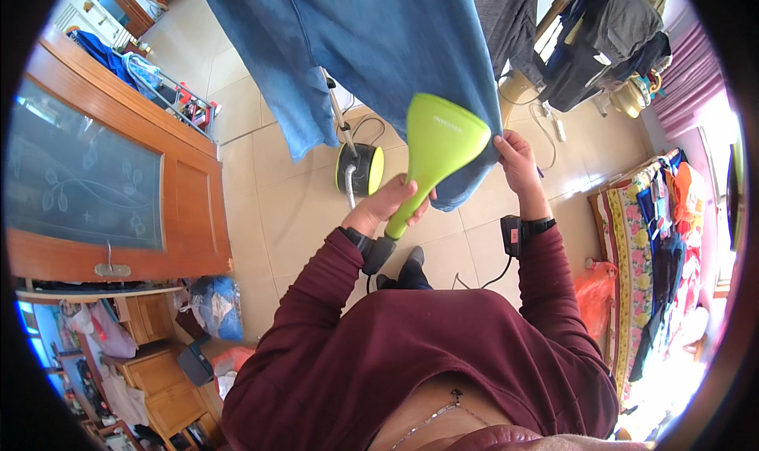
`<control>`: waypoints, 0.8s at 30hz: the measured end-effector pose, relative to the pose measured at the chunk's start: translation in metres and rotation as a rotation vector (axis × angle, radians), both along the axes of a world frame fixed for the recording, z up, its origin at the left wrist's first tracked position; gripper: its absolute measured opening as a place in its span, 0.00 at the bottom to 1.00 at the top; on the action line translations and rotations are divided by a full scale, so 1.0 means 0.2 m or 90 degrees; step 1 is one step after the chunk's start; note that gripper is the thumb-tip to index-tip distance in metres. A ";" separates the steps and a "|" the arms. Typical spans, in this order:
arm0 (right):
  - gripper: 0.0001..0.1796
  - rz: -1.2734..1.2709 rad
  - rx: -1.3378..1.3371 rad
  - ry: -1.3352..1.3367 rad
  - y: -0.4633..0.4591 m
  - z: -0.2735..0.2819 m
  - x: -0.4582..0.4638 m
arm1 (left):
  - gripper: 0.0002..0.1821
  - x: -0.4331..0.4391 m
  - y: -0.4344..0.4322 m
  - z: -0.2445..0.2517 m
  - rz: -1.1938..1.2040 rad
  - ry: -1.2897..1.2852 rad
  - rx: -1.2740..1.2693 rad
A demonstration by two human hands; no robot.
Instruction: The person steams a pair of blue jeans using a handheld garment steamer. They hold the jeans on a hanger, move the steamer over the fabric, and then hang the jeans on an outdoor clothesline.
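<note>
My left hand (394,202) is closed around the handle of a lime-green garment steamer head (445,134), whose wide end lies over one leg of hanging blue jeans (367,36). At that leg's right edge, my right hand (514,154) pinches the denim between thumb and fingers. The other jeans leg hangs free at the left. Behind the jeans, the black and green steamer base (360,169) stands on the floor with a pole rising from it and a pale ribbed hose (350,187). Whether the steamer head touches the cloth I cannot tell.
Dark clothes (616,42) hang at the upper right, above a cable and a white power strip (559,128) on the tiles. A wooden door with a glass panel (89,172) stands at left. On the right are a bed or bench with clothes (631,231) and a red plastic bag (596,297).
</note>
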State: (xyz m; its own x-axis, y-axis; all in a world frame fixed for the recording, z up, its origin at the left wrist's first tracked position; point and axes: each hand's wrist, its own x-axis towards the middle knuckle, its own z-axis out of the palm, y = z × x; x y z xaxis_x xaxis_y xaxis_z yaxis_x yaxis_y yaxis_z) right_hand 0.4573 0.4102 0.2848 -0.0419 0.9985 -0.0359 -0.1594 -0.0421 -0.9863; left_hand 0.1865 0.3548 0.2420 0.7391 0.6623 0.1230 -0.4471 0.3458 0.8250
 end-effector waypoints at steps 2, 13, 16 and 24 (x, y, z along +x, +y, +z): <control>0.06 0.005 0.044 0.046 0.00 -0.02 0.01 | 0.34 -0.02 0.04 0.07 0.063 -0.037 0.046; 0.22 0.151 0.238 -0.283 -0.17 0.09 -0.18 | 0.33 0.40 0.21 0.29 0.469 0.037 0.167; 0.21 0.065 0.323 -0.478 -0.16 0.13 -0.28 | 0.33 0.43 0.22 0.31 0.438 0.058 0.142; 0.12 0.034 0.164 -0.231 -0.19 0.07 -0.26 | 0.16 -0.29 0.34 0.25 0.912 0.153 0.147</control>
